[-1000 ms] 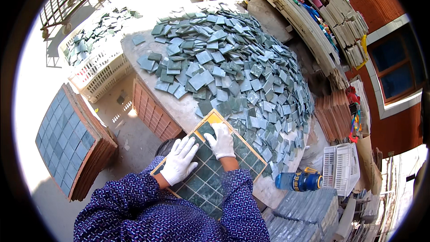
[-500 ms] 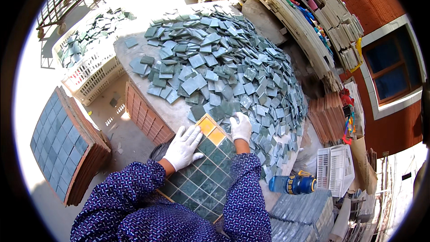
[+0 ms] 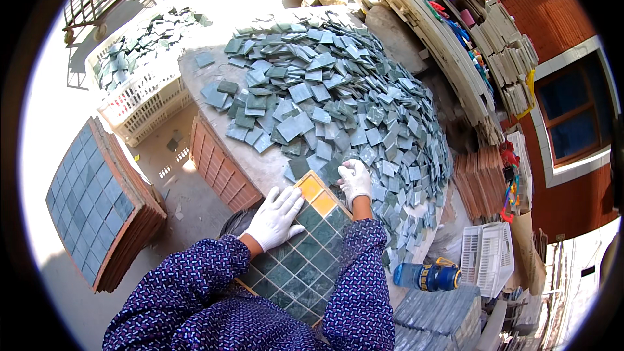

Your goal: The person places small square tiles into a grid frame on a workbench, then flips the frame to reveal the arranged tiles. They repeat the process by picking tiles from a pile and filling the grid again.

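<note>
A framed mould (image 3: 300, 259) lies in front of me, filled mostly with dark green square tiles in a grid. Its far corner shows a short row of bare yellow cells (image 3: 316, 194). My left hand (image 3: 274, 220), in a white glove, rests flat on the mould's left side, fingers stretched toward the yellow cells. My right hand (image 3: 355, 181), also gloved, is at the far right edge of the mould beside the heap of loose tiles (image 3: 312, 97). Its fingers are bent together; whatever is between them is hidden.
Left of me stands a stack of tile-filled moulds (image 3: 91, 201), with an empty reddish mould (image 3: 224, 166) leaning by the table. A white crate (image 3: 146, 107) of tiles is beyond. At right are a blue bottle (image 3: 426, 276), wrapped tile stacks (image 3: 435, 315) and a white basket (image 3: 487, 257).
The whole view has shifted slightly. My right hand's fingers look more curled at the mould's far edge. The left hand keeps its place on the mould.
</note>
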`<state>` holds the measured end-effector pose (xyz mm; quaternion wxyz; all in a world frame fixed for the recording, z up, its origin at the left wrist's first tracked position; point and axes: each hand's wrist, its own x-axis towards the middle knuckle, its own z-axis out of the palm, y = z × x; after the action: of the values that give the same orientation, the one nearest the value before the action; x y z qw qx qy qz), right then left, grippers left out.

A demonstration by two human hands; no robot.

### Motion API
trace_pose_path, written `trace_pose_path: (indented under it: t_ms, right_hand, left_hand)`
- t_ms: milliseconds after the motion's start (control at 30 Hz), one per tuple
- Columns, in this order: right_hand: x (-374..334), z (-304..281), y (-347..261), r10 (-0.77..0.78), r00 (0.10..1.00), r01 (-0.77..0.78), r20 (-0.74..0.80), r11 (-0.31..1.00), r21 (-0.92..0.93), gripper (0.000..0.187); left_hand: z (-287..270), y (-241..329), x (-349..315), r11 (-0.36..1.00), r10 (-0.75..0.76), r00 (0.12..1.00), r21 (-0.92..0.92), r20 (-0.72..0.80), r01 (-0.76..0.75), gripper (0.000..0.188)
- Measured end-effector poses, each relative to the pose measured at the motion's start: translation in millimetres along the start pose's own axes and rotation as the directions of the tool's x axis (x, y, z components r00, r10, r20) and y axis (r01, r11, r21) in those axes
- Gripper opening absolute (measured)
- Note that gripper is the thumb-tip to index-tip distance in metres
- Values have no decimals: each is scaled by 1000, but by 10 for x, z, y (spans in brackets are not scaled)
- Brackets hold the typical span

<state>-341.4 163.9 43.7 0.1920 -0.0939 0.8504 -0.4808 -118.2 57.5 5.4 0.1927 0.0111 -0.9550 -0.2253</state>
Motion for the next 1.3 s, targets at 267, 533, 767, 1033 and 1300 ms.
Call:
trace_pose_path:
  t_ms: [267, 533, 767, 1033, 1300]
  right_hand:
    - [-277, -123, 62, -49, 993, 41, 108, 996, 75, 31]
    - [-495, 195, 231, -578, 789, 592, 208, 625, -509, 25]
    - [-321, 29, 105, -450, 883, 447, 134, 720, -531, 26]
    - [139, 27, 138, -371, 925, 298, 79, 583, -756, 55]
    - [53, -215, 92, -213, 968, 178, -136, 957, -229, 26]
  left_hand:
    - [1, 5, -5, 1000, -21, 1000, -22, -6, 20, 71]
    - [27, 18, -16, 997, -74, 997, -34, -38, 73, 76]
    - [18, 22, 0, 998, -66, 998, -6, 9, 66, 73]
    - [91, 34, 255, 998, -56, 998, 14, -8, 57, 74]
    - [101, 39, 256, 998, -57, 998, 24, 2, 57, 73]
